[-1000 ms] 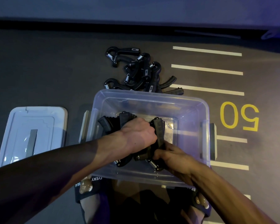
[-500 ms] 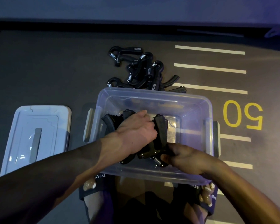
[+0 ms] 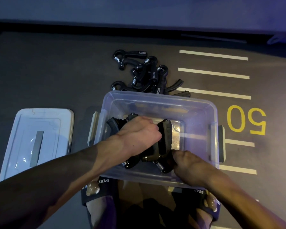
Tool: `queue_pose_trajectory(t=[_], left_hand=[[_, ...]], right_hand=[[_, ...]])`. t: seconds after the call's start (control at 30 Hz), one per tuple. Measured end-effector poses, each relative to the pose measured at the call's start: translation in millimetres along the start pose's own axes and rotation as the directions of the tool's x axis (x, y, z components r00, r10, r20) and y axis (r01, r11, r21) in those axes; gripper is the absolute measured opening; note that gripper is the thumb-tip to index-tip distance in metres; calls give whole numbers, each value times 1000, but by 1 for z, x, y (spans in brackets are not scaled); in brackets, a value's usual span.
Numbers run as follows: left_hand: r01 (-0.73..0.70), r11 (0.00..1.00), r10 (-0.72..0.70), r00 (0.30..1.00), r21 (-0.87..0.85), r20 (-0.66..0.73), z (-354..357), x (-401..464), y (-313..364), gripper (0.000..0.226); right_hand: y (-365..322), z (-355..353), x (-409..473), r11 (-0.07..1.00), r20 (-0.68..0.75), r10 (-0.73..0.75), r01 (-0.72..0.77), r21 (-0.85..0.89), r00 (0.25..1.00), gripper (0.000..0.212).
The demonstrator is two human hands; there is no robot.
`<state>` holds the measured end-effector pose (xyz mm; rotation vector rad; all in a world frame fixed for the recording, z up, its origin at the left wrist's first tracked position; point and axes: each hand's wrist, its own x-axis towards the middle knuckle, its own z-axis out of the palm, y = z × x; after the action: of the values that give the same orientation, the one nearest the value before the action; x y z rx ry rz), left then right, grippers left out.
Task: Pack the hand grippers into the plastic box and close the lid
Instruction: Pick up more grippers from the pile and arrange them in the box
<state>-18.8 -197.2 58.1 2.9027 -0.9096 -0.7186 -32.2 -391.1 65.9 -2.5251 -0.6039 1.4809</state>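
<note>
Both hands work inside the plastic box (image 3: 160,103): left hand (image 3: 139,134) and right hand (image 3: 188,164) clasp hand grippers (image 3: 163,139), nesting them compactly. Unpacked pile (image 3: 145,73) at 12 o'clock; lid (image 3: 36,139) at 9 o'clock.

Left hand (image 3: 139,134) covers most of the grippers in the box (image 3: 164,141). The box's far wall (image 3: 155,96) hides part of the floor pile (image 3: 144,73).

Both forearms reach forward and down, converging. The left hand (image 3: 137,136) is knuckles-up, its fingers curled closed around black hand grippers (image 3: 163,139). The right hand (image 3: 190,166), lower and nearer the body, pinches the spring end of one with bent fingers.
</note>
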Motion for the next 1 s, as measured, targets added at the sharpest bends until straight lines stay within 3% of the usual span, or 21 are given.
queue_pose_trajectory(t=[0.3, 0.4, 0.63, 0.8, 0.93, 1.0], left_hand=[[-17, 999, 16, 999, 30, 33, 3, 4, 1, 18], [-46, 999, 45, 997, -23, -58, 4, -1, -7, 14], [75, 983, -105, 979, -168, -176, -23, -33, -32, 60], [134, 967, -166, 976, -219, -138, -14, -36, -33, 52], [122, 967, -153, 980, -225, -125, -10, -27, -29, 46], [107, 968, -137, 983, -229, -120, -8, -21, -29, 42]], right_hand=[[1, 0, 0, 998, -14, -19, 18, -54, 1000, 28], [4, 0, 1, 998, -23, -13, 11, -55, 1000, 28], [8, -8, 1, 1000, -77, -4, 3, -14, 997, 37], [4, -17, 6, 1000, -190, 6, -9, -14, 982, 38], [-2, -17, 7, 1000, -248, 13, -17, -14, 969, 25], [-3, -18, 7, 999, -255, 23, -31, -27, 967, 30]])
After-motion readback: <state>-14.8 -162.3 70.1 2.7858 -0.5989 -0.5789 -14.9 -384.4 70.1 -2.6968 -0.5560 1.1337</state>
